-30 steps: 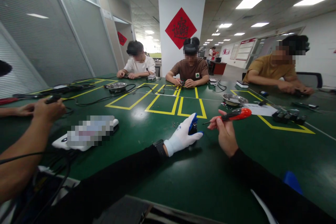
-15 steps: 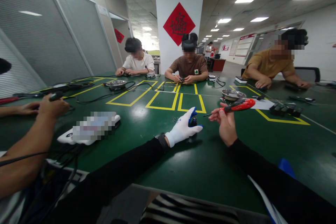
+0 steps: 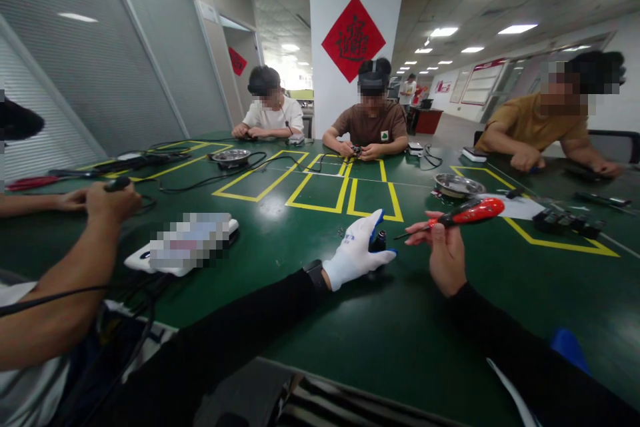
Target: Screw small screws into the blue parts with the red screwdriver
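My left hand (image 3: 356, 252), in a white glove with blue fingertips, rests low over the table. A small black cylindrical part (image 3: 381, 240) stands in its grip between thumb and forefinger, which are well apart. The part's lower end and my other left fingers are hidden. In my bare right hand (image 3: 447, 255) is a red and black screwdriver (image 3: 477, 211), held nearly level by closed fingers. Its thin shaft points left at the black part, with a small gap between tip and part. A few tiny metal pieces (image 3: 341, 232) lie just beyond the glove.
Yellow tape outlines (image 3: 320, 207) mark the green table (image 3: 280, 320). A metal bowl (image 3: 460, 185) and several black parts (image 3: 567, 220) sit to the right. At left are a white device (image 3: 183, 243) with cables and a co-worker's hand (image 3: 114, 203). Several other people sit across the table.
The view has turned slightly left, so everything appears shifted rightward. Both hands keep nearly the same pose, and the screwdriver tip stays close to the black part.
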Available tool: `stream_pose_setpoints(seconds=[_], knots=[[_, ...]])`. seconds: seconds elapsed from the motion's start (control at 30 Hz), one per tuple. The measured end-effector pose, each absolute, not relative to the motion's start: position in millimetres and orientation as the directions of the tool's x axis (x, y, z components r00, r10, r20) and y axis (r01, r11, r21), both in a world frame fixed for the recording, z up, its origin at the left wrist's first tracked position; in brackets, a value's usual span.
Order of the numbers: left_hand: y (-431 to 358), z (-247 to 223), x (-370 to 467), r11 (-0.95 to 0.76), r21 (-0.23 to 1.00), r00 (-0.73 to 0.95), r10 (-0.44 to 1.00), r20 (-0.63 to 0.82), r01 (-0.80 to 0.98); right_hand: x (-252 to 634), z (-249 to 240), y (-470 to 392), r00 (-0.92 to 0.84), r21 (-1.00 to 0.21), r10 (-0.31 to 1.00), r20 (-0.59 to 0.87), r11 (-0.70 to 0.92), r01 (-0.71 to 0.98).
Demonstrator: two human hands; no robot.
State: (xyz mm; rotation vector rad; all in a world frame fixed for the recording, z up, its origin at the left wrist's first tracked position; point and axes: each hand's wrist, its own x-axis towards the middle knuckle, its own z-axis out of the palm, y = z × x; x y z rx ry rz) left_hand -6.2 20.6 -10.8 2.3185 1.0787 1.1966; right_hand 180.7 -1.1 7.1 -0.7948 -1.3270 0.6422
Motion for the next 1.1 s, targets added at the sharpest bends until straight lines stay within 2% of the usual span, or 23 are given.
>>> stream_pose_setpoints(seconds=[0.23, 0.43, 0.53, 0.73, 0.9, 1.0, 1.1], knots=[[22.9, -7.1, -8.6, -0.641, 0.599, 0.349, 0.766, 0.541, 0.480, 187.4, 14.1, 9.1, 0.195, -0.855, 0.837, 0.512, 0.519, 0.018], [16.6, -1.4, -9.1, -0.697, 0.611, 0.355, 0.717, 0.600, 0.375, 188.0, 16.4, 4.1, 0.067, -0.840, 0.844, 0.532, 0.516, 0.168], [13.2, 1.3, -7.0, -0.714, 0.609, 0.360, 0.700, 0.617, 0.344, 186.0, 15.7, -1.8, 0.047, -0.827, 0.837, 0.546, 0.529, 0.190], [18.4, -3.9, -7.4, -0.687, 0.630, 0.388, 0.726, 0.568, 0.363, 183.0, 19.0, -7.6, 0.122, -0.798, 0.790, 0.601, 0.602, 0.031], [23.0, -6.0, -12.8, -0.746, 0.522, 0.437, 0.666, 0.604, 0.413, 177.9, 22.2, -15.5, 0.246, -0.737, 0.722, 0.647, 0.674, -0.040], [23.1, -7.6, -13.5, -0.754, 0.483, 0.480, 0.656, 0.582, 0.445, 173.8, 21.6, -22.4, 0.206, -0.709, 0.702, 0.682, 0.703, -0.049], [22.7, -10.7, -11.6, -0.738, 0.507, 0.517, 0.674, 0.528, 0.445, 170.4, 18.3, -27.0, 0.103, -0.718, 0.717, 0.690, 0.696, -0.035]])
